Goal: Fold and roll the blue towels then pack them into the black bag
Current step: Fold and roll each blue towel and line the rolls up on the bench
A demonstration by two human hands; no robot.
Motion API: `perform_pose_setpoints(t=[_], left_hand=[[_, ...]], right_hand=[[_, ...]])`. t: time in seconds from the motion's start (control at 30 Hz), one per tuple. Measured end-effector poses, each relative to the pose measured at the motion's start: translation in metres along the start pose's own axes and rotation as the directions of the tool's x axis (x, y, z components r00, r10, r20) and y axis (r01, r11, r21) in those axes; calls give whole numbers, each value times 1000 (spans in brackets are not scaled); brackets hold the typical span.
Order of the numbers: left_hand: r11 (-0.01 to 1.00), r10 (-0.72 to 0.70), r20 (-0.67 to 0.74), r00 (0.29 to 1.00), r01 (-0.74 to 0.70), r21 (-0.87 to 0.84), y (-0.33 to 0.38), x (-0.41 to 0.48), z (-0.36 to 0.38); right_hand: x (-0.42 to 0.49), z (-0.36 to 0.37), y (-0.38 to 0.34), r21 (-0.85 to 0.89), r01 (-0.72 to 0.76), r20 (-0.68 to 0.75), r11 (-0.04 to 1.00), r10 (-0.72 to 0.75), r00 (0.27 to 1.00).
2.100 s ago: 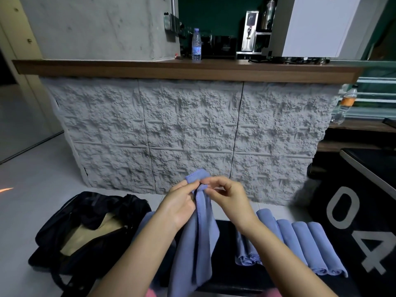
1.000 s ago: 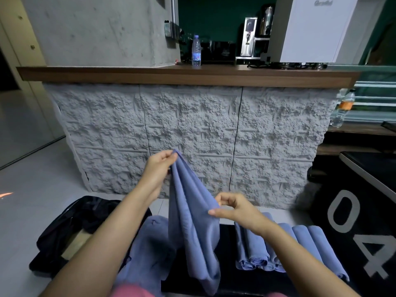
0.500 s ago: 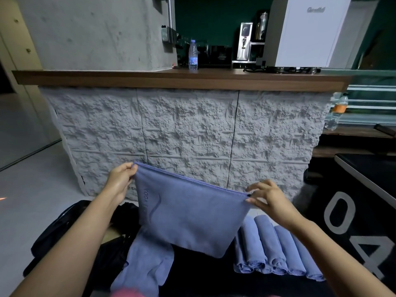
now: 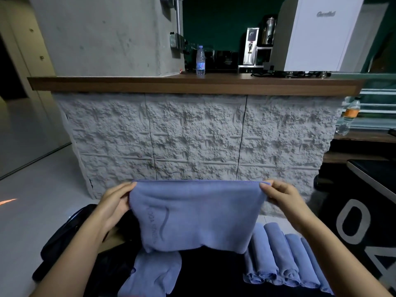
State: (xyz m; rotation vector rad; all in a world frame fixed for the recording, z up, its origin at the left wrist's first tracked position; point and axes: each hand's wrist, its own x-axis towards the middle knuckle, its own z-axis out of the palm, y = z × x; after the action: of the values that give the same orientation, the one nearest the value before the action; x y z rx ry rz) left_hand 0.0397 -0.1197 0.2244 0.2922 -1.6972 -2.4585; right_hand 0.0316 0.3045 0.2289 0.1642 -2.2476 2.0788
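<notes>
Above the tabletop (image 4: pixel 214 277): one blue towel (image 4: pixel 197 213) pulled taut, ready to fold

Down at the left, on the floor (image 4: pixel 32 189), the black bag (image 4: pixel 57 247) lies open beside the person's forearm, close enough for easy packing. The left hand (image 4: pixel 115 202) pinches the upper left corner of the blue towel. The cloth hangs between both hands as a flat panel with its top edge drawn straight; holding it taut like this squares it up, so the next fold should land evenly. Below it a second blue towel (image 4: pixel 152 273) lies loose and rumpled on the dark tabletop, apparently waiting its turn. The right hand (image 4: pixel 280 198) pinches the opposite upper corner, mirroring the left. Further right, a row of rolled towels (image 4: pixel 285 260) lies side by side on the tabletop, touching one another, lined up for packing; whether any are in the bag I cannot tell.
</notes>
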Motion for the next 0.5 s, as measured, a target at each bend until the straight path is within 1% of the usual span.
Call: perform_pose_setpoints(t=[0.03,0.07,0.13,0.17,0.2,0.23,0.33,0.4,0.5], left_hand=[[999,-44,-17,999,43,-28,1,0,-1],[996,-84,-57,995,82,-34,0,0,-1],[993,-114,-138,984,116,4,-4,-5,8],[994,-96,-159,983,104,39,-7,-7,17],[993,-62,-165,984,77,87,-10,-11,29],[989,-20,-154,988,41,139,-12,-16,42],[961,68,-76,995,-44,272,-26,-31,88],[944,80,-27,996,-67,324,-36,-41,116],[920,101,19,995,-100,380,-46,-50,141]], right_hand=[[-1,2,-1,87,-83,10,993,83,997],[-1,5,-1,135,-148,-6,980,150,989],[2,16,-2,127,-187,-130,974,203,970],[3,24,-3,112,-176,-195,978,195,961],[5,33,-4,104,-165,-229,981,185,956],[3,45,-7,94,-151,-231,984,169,958],[-4,84,-17,31,-99,-166,995,103,981],[-11,109,-22,-22,-59,-126,998,55,990],[-19,133,-25,-130,6,-117,991,-21,993]])
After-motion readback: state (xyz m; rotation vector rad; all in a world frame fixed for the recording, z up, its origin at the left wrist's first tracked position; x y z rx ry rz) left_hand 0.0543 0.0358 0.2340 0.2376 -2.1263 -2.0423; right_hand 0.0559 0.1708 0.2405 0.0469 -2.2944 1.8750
